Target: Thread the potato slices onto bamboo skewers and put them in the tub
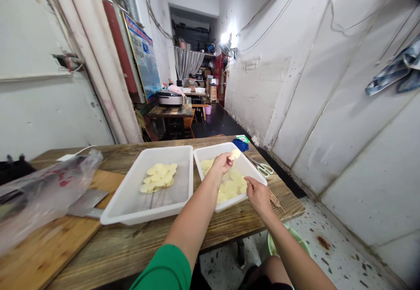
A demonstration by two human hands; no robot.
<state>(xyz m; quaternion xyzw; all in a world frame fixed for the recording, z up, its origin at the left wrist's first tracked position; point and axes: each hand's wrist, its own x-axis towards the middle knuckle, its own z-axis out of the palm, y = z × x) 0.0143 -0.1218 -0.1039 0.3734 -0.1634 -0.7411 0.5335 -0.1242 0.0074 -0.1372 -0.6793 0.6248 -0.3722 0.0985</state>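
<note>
My left hand (223, 163) reaches over the right white tray (198, 155) and pinches a thin, round, pale potato slice (235, 154). Lower in that tray lie several loose potato slices (229, 188), some overlapping. Near the tray's right rim, my right hand (257, 193) is closed with its fingertips together; whatever it holds is too small to make out. A bundle of thin wooden skewers (274, 199) lies on the table just beyond that hand. In the left white tray (131, 193), potato slices threaded on skewers (159, 177) sit in a pile.
Scissors (265, 169) and a blue cloth-like bundle (240, 145) lie by the right tray. At left, a cleaver (87, 200) and a plastic bag (59, 189) rest on a wooden board (62, 246). A green bucket (297, 237) stands below. A person (191, 82) sits far back.
</note>
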